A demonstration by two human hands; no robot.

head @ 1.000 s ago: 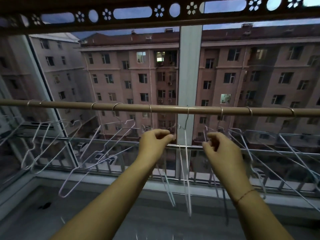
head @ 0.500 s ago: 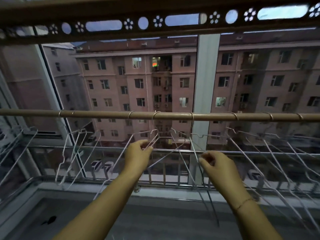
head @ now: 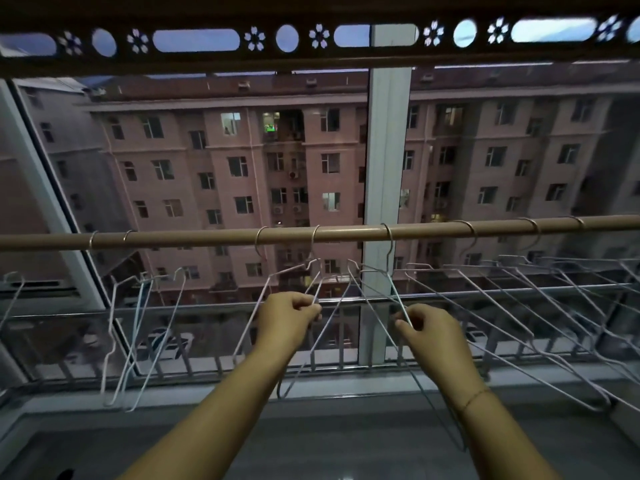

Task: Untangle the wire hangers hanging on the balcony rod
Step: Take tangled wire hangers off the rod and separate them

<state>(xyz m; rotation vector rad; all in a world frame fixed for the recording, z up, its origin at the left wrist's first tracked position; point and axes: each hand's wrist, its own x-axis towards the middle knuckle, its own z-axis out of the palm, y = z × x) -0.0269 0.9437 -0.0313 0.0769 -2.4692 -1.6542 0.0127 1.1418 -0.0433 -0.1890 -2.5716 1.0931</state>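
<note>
Hands apart wider | left grip [head: 289, 315], right grip [head: 427, 327] pinch hangers [head: 377, 292]

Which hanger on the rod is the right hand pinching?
The right hand pinches the hanger hooked over the rod in front of the white window post; the left hand holds its left neighbour.

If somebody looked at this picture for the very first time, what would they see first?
Probably the two bare hands in the middle, the left hand and the right hand, each pinching thin wire hangers that cross each other. The hangers hang by their hooks from a long brown rod running straight across. Behind it all, through the window, a big pink apartment building fills the view, with a few lit windows.
</note>
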